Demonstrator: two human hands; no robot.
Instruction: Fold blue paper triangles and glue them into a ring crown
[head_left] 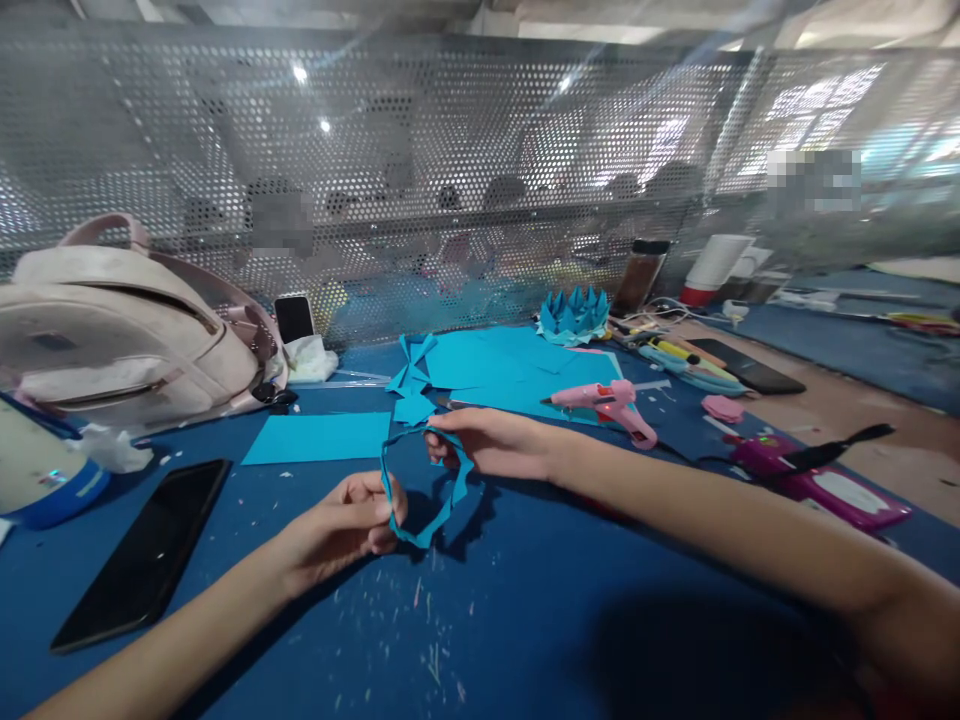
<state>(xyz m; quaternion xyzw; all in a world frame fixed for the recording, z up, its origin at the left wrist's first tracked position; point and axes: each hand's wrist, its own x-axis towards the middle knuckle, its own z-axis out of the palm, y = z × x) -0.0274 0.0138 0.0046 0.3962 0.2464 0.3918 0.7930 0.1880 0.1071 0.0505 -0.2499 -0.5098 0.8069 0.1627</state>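
A ring of folded blue paper with a jagged edge is held up just over the table, between my two hands. My left hand pinches its left side, fingers closed around the strip. At its upper rim, my right hand grips the paper with thumb and curled fingers; some fingertips are hidden. Behind the ring lie a blue paper rectangle, a folded blue paper piece and larger blue sheets. A pink glue gun rests beyond my right forearm.
A pointed blue paper crown stands at the back. On the left are a pale backpack and a black phone. To the right sit a magenta case, another phone and a brown bottle. A perforated metal screen rises behind.
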